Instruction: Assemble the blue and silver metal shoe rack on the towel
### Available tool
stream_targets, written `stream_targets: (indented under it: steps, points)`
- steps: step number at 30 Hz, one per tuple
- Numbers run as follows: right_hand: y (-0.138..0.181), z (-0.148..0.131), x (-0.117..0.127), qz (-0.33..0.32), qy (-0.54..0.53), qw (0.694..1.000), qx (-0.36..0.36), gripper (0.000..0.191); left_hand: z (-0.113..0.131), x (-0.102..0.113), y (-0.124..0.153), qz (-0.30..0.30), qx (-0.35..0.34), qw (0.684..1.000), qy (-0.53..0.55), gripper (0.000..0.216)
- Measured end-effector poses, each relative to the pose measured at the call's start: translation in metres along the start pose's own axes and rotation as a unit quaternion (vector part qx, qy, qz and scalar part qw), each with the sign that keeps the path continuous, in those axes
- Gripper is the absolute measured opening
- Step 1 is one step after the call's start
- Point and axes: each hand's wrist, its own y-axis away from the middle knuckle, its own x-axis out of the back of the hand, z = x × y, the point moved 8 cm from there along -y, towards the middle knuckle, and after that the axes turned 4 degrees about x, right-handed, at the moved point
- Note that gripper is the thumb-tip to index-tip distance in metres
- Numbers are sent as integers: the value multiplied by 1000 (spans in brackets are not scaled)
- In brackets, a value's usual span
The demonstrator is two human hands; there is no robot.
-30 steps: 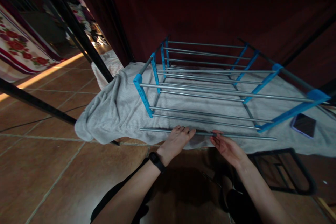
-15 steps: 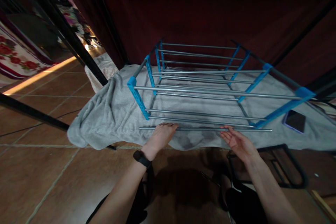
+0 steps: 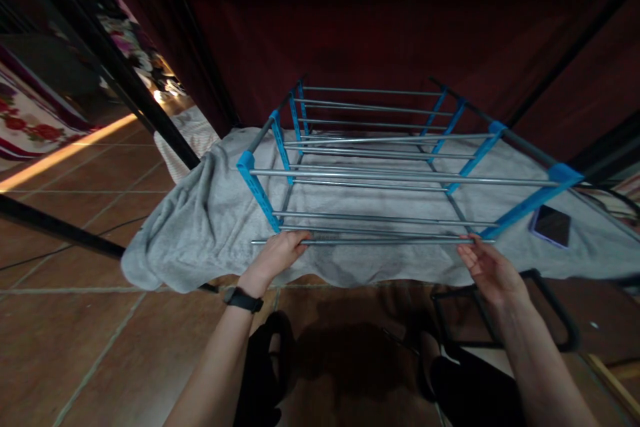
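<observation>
A loose grey metal tube (image 3: 380, 241) runs left to right in front of a rack frame (image 3: 400, 177) made of metal tubes and blue plastic joints. My left hand (image 3: 280, 253), with a black band on its wrist, is closed round the tube near its left end. Close to the right end, my right hand (image 3: 493, 270) pinches the same tube between thumb and fingers, palm turned partly up. The frame lies on a grey blanket (image 3: 200, 240), its blue side pieces slanting up from the cloth. The tube is just before the frame's lowest front bar.
A phone (image 3: 551, 225) lies on the blanket to the right of the frame. Below the right side stands a black metal frame (image 3: 560, 333) on the tiled floor (image 3: 65, 340). Dark bed posts (image 3: 130, 93) rise at the left, and a dark red panel (image 3: 340, 33) closes the back.
My hands have moved apart along the tube, the left toward its left end and the right toward its right end. The tube has shifted slightly left and nearer the frame.
</observation>
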Motion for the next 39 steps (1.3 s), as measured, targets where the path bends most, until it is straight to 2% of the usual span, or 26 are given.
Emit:
stream_targets:
  steps: [9,16,22,25,29,34,39]
  points:
    - [-4,-12,31,79,5,994,69,5,-17,6,1,-12,27,999,22,24]
    - [-8,-16,53,152,-15,985,79,6,-29,10,1,7,37,999,38,23]
    - [-15,-24,69,165,-20,983,82,9,-52,15,1,31,102,986,132,14]
    - [-18,-25,75,173,-26,982,68,11,-56,19,1,44,119,960,250,18]
    - [-15,-21,78,194,-46,980,15,15,-49,29,3,58,121,901,413,32]
    - [-13,-19,76,186,-40,982,-4,23,-42,39,8,63,140,857,493,33]
    - [-15,-15,77,187,-27,982,-7,22,-52,37,11,87,180,793,576,32]
